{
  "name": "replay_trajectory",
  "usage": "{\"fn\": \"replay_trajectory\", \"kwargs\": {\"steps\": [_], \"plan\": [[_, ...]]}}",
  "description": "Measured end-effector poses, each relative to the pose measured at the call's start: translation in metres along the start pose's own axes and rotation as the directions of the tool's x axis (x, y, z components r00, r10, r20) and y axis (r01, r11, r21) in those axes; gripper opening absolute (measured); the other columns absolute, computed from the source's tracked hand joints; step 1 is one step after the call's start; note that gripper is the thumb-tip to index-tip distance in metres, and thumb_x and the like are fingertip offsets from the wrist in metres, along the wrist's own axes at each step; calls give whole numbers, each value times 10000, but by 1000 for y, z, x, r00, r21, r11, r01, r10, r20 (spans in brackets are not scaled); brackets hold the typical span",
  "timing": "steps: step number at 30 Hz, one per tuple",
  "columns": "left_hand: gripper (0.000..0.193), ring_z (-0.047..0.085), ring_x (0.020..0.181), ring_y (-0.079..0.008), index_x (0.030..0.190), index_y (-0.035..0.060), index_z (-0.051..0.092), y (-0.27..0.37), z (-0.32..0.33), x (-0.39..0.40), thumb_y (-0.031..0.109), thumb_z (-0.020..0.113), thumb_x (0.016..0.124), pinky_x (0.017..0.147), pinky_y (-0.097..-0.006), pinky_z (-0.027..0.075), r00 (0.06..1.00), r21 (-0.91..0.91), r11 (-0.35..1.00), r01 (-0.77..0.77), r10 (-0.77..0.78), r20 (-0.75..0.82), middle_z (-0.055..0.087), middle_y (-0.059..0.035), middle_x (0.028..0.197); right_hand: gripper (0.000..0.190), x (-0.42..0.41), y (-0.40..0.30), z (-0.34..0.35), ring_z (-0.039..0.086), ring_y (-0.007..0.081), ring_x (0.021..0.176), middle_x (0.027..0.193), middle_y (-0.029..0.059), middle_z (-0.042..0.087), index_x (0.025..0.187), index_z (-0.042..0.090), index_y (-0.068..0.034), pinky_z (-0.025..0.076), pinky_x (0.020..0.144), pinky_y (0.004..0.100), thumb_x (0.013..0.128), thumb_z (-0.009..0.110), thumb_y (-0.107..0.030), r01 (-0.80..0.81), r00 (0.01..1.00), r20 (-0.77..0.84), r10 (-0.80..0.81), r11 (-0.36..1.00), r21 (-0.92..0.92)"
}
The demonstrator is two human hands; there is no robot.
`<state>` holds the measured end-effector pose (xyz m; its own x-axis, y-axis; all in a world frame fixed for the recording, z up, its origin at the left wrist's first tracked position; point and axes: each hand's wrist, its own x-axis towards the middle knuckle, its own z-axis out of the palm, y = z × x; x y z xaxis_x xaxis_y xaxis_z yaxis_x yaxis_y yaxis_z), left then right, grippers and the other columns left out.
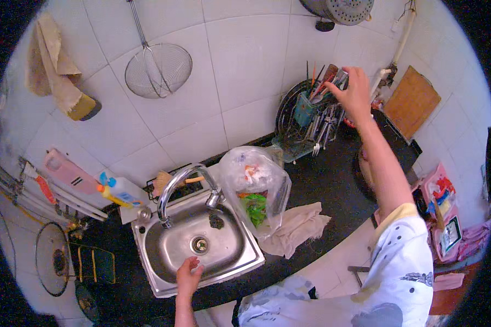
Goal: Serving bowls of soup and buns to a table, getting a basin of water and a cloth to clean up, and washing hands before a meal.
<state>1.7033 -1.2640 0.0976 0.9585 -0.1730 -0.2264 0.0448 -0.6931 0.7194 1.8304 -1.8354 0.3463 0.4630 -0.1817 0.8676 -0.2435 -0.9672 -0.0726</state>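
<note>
My left hand (189,276) hangs over the near edge of the stainless steel sink (163,257), fingers loosely apart and holding nothing. At the back right, my right hand (355,95) reaches to a blue-green utensil holder (305,109) with several upright utensils. A grey metal utensil (341,78) shows between its thumb and fingers; whether they grip it is unclear. Metal cutlery (325,124) hangs or stands below that hand. A curved chrome faucet (184,173) arches above the sink, and a dark scouring pad (216,221) lies inside the basin.
A clear plastic bag (276,196) holding green leaves stands right of the sink, beside a crumpled cloth (296,231). Bottles (125,191) and a brush (163,182) sit behind the sink. A wire strainer (158,71) hangs on the wall; a cutting board (412,102) leans at right.
</note>
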Motion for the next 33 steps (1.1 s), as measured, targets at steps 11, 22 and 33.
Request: {"fn": "replay_trajectory", "kwargs": {"steps": [11, 22, 33], "plan": [[366, 639, 897, -222, 1109, 36, 540, 2, 12, 1, 113, 651, 768, 806, -328, 483, 999, -21, 999, -34, 34, -3, 657, -121, 965, 153, 19, 29, 32, 528, 331, 897, 884, 129, 571, 748, 660, -111, 431, 792, 430, 666, 699, -233, 87, 981, 171, -97, 994, 62], [344, 639, 896, -224, 1095, 48, 547, 3, 17, -9, 119, 651, 775, 797, -330, 485, 999, -28, 1000, 13, -14, -30, 659, -123, 952, 170, 33, 27, 60, 561, 146, 715, 773, 43, 610, 861, 633, -67, 453, 658, 284, 713, 692, -128, -286, 841, 533, -92, 761, 582], [322, 647, 845, -218, 1074, 56, 561, -6, 25, -18, 103, 654, 770, 768, -332, 496, 999, -57, 998, 30, -31, -25, 662, -120, 925, 141, 35, 10, 67, 575, 100, 606, 680, 37, 643, 845, 663, -9, 452, 571, 249, 747, 676, -109, -120, 794, 585, -165, 901, 416]]}}
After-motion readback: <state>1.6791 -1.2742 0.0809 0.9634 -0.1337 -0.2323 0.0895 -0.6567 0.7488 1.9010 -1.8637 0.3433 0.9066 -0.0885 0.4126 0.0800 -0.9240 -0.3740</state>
